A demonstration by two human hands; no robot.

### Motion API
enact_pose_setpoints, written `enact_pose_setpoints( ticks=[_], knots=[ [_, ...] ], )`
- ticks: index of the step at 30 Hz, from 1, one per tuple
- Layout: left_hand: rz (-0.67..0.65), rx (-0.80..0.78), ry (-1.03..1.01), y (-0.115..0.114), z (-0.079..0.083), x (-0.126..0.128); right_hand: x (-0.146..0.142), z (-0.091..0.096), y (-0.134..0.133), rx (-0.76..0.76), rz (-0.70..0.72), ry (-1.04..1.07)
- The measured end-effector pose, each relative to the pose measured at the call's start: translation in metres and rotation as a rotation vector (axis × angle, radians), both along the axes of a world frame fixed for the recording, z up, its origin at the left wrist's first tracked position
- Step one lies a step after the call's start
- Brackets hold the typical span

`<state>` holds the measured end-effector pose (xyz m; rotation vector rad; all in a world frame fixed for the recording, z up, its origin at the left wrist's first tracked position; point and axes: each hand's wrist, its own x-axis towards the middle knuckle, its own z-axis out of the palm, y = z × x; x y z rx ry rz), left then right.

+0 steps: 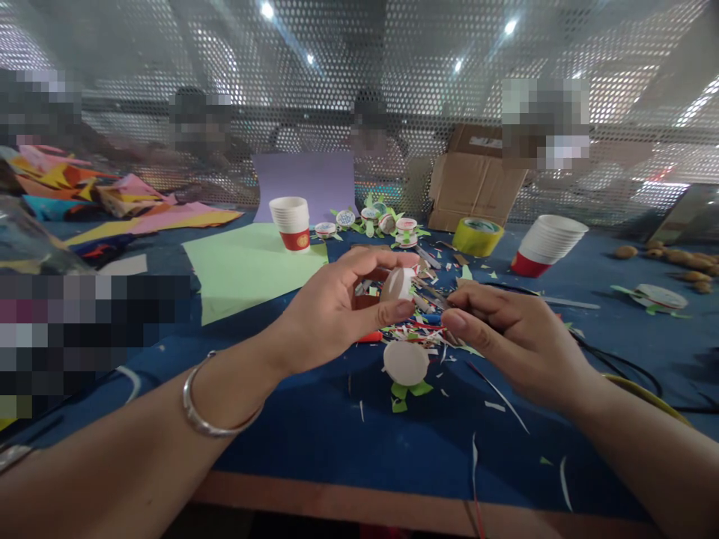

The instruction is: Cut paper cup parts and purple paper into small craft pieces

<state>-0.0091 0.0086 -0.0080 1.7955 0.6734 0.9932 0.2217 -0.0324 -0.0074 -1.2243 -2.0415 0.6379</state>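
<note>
My left hand (359, 292) grips a white cup bottom (396, 290), a short round paper piece, between thumb and fingers, tilted on its side. To its right, the fingers of my right hand (499, 329) are pinched together near the cup bottom. A thin greyish tip shows at those fingers, too small to name. Below the hands, on the blue table, lies another white paper disc (405, 363) with green paper leaf shapes (407, 393) at its lower edge. Paper scraps (435, 337) in several colours are strewn behind and between the hands.
Stacked paper cups (295, 238) stand on green paper (247, 262); another stack (547, 243) leans at right beside yellow tape (477, 236). Several paper turtles (405, 228) sit behind the scraps, one more (654, 296) at right. Cardboard box (477, 180), walnuts (688, 258) and dark cables (623, 363) surround them.
</note>
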Motion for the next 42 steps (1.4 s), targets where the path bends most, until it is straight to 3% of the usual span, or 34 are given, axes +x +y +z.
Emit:
enact_pose_setpoints(
  ticks=[4, 15, 33, 42],
  knots=[
    [0.019, 0.122, 0.012, 0.003, -0.001, -0.002, 0.001, 0.001, 0.001, -0.036, 0.001, 0.002],
    [-0.066, 0.251, -0.016, 0.006, -0.004, -0.006, 0.005, 0.0, 0.006, -0.175, 0.069, 0.085],
    [-0.091, 0.248, 0.049, 0.0, 0.002, -0.005, 0.004, 0.003, 0.006, -0.15, 0.128, 0.046],
    [0.022, 0.444, 0.134, -0.009, 0.013, -0.007, 0.003, 0.001, 0.003, -0.247, 0.138, 0.151]
  ],
)
